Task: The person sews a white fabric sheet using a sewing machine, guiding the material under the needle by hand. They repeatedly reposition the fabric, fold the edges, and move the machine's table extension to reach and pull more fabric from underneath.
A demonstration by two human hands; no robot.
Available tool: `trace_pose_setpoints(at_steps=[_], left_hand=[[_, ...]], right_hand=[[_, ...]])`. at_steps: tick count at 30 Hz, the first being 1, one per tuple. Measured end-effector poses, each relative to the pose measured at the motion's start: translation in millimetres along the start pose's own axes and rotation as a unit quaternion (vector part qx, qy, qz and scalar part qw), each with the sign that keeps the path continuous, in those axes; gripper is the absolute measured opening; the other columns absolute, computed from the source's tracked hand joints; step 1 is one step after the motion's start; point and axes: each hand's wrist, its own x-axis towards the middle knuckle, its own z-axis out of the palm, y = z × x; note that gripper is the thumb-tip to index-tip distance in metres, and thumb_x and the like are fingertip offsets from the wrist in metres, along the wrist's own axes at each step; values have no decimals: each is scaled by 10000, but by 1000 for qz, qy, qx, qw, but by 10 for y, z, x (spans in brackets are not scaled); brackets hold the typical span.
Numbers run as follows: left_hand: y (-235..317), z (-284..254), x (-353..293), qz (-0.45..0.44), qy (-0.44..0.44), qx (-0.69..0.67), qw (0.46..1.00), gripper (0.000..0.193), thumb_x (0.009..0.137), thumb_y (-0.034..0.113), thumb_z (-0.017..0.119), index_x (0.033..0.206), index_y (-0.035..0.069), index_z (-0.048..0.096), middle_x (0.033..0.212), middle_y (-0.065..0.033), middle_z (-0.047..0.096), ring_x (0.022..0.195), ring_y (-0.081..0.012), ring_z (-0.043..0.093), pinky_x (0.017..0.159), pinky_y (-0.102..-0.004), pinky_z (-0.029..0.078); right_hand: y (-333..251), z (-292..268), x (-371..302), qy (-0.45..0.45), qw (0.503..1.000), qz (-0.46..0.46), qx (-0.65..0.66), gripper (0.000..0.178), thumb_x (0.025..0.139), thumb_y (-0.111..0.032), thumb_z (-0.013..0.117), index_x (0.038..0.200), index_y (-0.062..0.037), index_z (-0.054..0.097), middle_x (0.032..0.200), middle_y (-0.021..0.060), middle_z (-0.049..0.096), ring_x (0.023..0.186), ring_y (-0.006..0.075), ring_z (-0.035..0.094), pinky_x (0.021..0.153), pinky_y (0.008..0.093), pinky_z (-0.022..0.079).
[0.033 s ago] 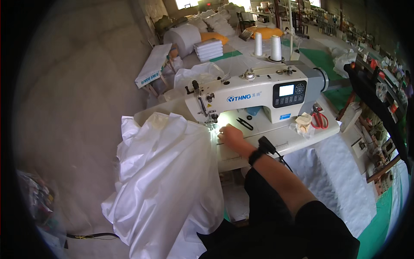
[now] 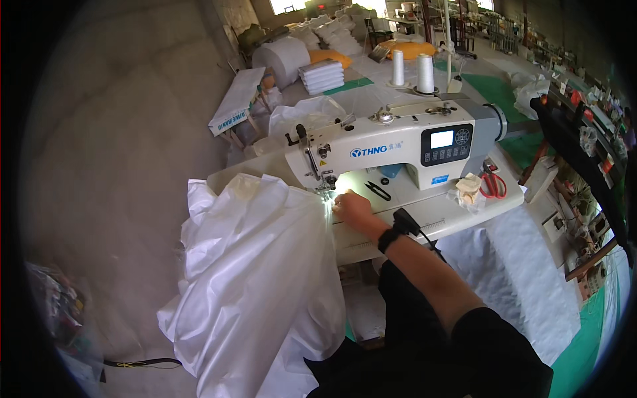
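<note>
A white sewing machine [image 2: 391,142] stands before me with its lamp lit at the needle. My right hand [image 2: 353,209] is closed beside the needle, fingertips pinched together by the right edge of the white sheet material [image 2: 255,265]. What the fingertips hold, if anything, is too small and too brightly lit to make out. That sheet drapes in loose folds from the machine bed down toward the floor. My left hand does not show. Black thread snips [image 2: 378,191] lie on the bed just beyond my right hand, with a small black round piece [image 2: 385,181] near them.
Red-handled scissors [image 2: 493,186] and a crumpled beige piece [image 2: 468,188] lie at the bed's right end. Two white thread cones [image 2: 424,74] stand behind the machine. Farther back are a large white roll [image 2: 281,61] and a stack of folded white sheets [image 2: 321,77].
My right hand and wrist have shifted very slightly to the left, beside the needle. The white sheet hangs almost the same as before.
</note>
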Motion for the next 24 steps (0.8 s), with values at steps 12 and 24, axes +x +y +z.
trace_pose_setpoints(at_steps=[12, 24], left_hand=[[119, 604, -593, -99, -233, -42, 967, 386, 910, 289, 510, 1212, 50, 535, 1151, -106, 585, 1142, -205, 516, 1005, -312, 354], [30, 885, 295, 184, 49, -70, 979, 506, 789, 123, 600, 1260, -21, 484, 1358, -244, 401, 1283, -443, 324, 1071, -464, 259]], right_hand=[[63, 87, 147, 84, 987, 66, 121, 311, 799, -314, 637, 835, -10, 582, 710, 174, 626, 684, 347, 612, 617, 434, 471], [-468, 548, -2406, -395, 722, 226, 521, 554, 789, -373, 702, 1151, 28, 581, 1096, 112, 625, 1008, 203, 571, 905, 317, 426]])
